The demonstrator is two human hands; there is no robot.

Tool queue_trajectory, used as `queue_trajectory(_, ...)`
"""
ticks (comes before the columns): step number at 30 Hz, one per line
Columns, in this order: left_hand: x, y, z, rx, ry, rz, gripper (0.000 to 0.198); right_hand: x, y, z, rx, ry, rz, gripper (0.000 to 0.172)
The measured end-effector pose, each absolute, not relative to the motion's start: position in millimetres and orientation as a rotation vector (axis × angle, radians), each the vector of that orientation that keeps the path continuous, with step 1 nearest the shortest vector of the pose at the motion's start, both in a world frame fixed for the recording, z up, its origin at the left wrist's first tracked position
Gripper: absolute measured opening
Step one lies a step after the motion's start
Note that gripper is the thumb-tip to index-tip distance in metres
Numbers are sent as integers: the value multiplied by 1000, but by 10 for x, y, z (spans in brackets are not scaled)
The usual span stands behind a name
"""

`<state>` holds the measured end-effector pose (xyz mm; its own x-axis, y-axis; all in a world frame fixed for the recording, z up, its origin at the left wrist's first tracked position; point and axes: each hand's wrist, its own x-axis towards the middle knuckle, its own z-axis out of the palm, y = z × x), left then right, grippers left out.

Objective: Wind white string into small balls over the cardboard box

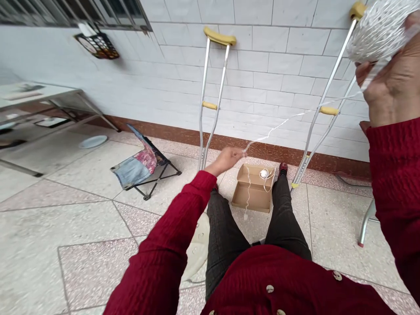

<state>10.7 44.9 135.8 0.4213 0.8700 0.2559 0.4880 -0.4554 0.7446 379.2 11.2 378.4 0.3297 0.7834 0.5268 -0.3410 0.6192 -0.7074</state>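
Observation:
My left hand is raised in front of me, its fingers pinching a thin white thread. The thread runs up and across to a large white netted ball of thread, which my right hand holds high at the upper right. Below, an open cardboard box rests on the floor between my legs. A small white ball of thread lies in it, with loose strands trailing over its edge toward the floor.
Two aluminium crutches lean against the white tiled wall, one on each side of me. A low folding stool stands to my left. A metal table and a white plate are further left.

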Motion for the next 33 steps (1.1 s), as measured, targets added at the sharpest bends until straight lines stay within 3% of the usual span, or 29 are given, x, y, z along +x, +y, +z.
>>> queue_trajectory(3, 159, 267, 2416, 2114, 1019, 1121, 24, 3864, 145, 3758, -543, -921, 767, 26)
queue_trajectory(6, 220, -44, 3393, 2231, 933, 1335, 26, 3899, 248, 3605, -625, -833, 755, 33)
queue_trajectory(9, 215, -301, 3964, 2428, 776, 1411, 27, 3927, 340, 3450, -727, -862, 727, 38)
queue_trajectory(12, 129, -426, 4082, 2510, 740, 1357, 28, 3947, 350, 3375, -747, -835, 717, 33)
queue_trajectory(20, 38, -461, 3839, 2330, 743, 1394, 24, 3807, 264, 3439, -721, -755, 758, 13)
queue_trajectory(26, 136, -507, 4228, 2431, 638, 1499, 24, 3747, 351, 3436, -722, -716, 771, 6)
queue_trajectory(30, 125, -470, 4409, 2405, 556, 1536, 19, 3777, 449, 3334, -732, -761, 757, 9)
queue_trajectory(33, 118, -376, 4159, 2350, 539, 1438, 19, 3791, 500, 3157, -765, -837, 751, 20)
